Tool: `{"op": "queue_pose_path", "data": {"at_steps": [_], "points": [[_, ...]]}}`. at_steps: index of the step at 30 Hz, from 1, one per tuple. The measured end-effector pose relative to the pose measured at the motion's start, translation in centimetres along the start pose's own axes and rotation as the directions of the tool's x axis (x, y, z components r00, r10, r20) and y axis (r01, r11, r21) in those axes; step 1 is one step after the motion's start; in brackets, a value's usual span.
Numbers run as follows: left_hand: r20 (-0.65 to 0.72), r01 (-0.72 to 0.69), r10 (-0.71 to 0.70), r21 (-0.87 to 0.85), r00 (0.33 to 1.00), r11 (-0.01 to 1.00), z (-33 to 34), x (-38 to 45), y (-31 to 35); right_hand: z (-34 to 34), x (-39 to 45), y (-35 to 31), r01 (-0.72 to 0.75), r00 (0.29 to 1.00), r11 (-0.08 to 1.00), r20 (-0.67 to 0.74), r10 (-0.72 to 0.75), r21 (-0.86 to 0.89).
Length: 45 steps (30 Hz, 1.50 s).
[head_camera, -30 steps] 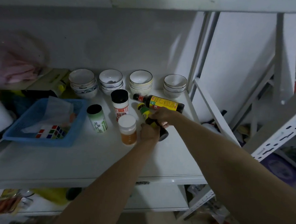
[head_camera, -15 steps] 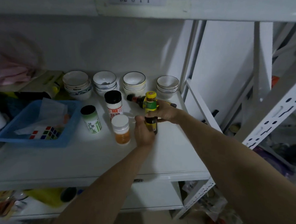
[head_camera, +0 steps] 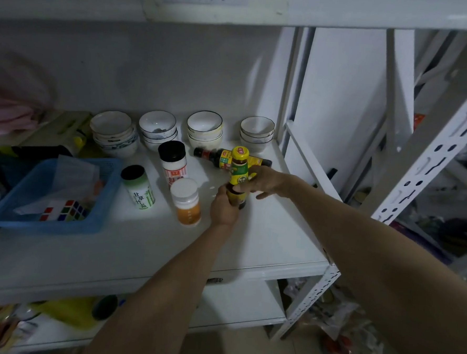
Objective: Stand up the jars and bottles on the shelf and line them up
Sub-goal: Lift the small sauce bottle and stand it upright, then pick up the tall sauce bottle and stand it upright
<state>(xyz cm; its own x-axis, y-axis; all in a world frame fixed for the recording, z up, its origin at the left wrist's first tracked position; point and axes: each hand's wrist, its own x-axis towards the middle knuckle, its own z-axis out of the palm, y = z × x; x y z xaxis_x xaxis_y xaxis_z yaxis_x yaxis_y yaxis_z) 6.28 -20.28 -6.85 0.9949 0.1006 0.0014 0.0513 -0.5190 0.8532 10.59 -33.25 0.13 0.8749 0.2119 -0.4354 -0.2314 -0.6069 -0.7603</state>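
We hold the bottle [head_camera: 237,177] upright with both hands, left hand [head_camera: 223,206] low, right hand [head_camera: 262,182] around its middle. It looks like glass, so it may be slippery and could break.

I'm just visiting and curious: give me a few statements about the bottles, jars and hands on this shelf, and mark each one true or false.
1. Both hands hold the yellow-capped bottle upright. True: the left hand grips low, the right hand higher.
2. Every bottle on the shelf is standing. False: the dark bottle with a red neck lies on its side behind the held one.
3. The orange jar has a black lid. False: its lid is white.
4. The green-labelled jar stands upright beside the blue basket. True.
5. The puzzle cube sits in a bowl. False: it is in the blue basket.
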Motion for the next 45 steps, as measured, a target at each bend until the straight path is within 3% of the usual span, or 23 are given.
{"op": "queue_pose_path", "data": {"at_steps": [8,14,17,23,28,32,34,36,38,41,45], "points": [[-0.126,0.035,-0.028,0.051,0.992,0.998,0.1,-0.2,-0.9,0.8,0.0,0.2,0.024,1.000,0.995,-0.019,-0.023,0.096],[-0.079,0.078,-0.061,0.238,0.995,0.968,-0.3,-0.2,-1.3,1.2,0.4,-0.3,-0.013,0.999,0.996,-0.029,0.016,0.083],[-0.085,0.095,-0.079,0.204,0.993,0.974,-0.2,-0.1,-1.5,1.9,0.7,-0.4,-0.032,0.999,0.999,-0.035,0.033,0.035],[-0.148,0.156,-0.137,0.123,0.979,0.980,-0.2,-0.5,-1.0,2.8,0.8,-0.7,0.024,1.000,0.990,-0.007,-0.023,0.142],[-0.158,0.160,-0.135,0.158,0.978,0.974,-0.3,-0.7,-0.9,3.2,1.6,-0.3,0.031,1.000,0.994,0.005,-0.031,0.107],[-0.153,0.225,-0.202,0.154,0.967,0.962,-0.4,-0.9,-0.4,2.2,2.1,-0.7,0.020,0.991,0.998,-0.137,-0.012,0.055],[-0.062,0.327,-0.326,0.024,0.943,0.945,0.1,-1.2,0.2,1.2,2.5,-1.1,-0.002,0.959,0.995,-0.283,-0.026,-0.096],[0.122,0.453,-0.437,-0.209,0.891,0.866,1.0,-1.4,1.1,0.2,2.8,-1.5,-0.051,0.902,0.972,-0.429,-0.054,-0.231],[0.251,0.518,-0.455,-0.352,0.855,0.780,1.5,-1.5,2.2,-0.6,2.9,-1.9,-0.081,0.865,0.950,-0.495,-0.083,-0.301],[0.307,0.441,-0.344,-0.349,0.887,0.827,2.6,-0.5,3.0,-1.6,3.2,-2.3,-0.055,0.880,0.909,-0.450,-0.152,-0.414],[0.307,0.453,-0.349,-0.398,0.885,0.798,4.0,1.5,3.5,-2.6,5.0,-2.4,-0.056,0.917,0.848,-0.364,-0.166,-0.527]]}}
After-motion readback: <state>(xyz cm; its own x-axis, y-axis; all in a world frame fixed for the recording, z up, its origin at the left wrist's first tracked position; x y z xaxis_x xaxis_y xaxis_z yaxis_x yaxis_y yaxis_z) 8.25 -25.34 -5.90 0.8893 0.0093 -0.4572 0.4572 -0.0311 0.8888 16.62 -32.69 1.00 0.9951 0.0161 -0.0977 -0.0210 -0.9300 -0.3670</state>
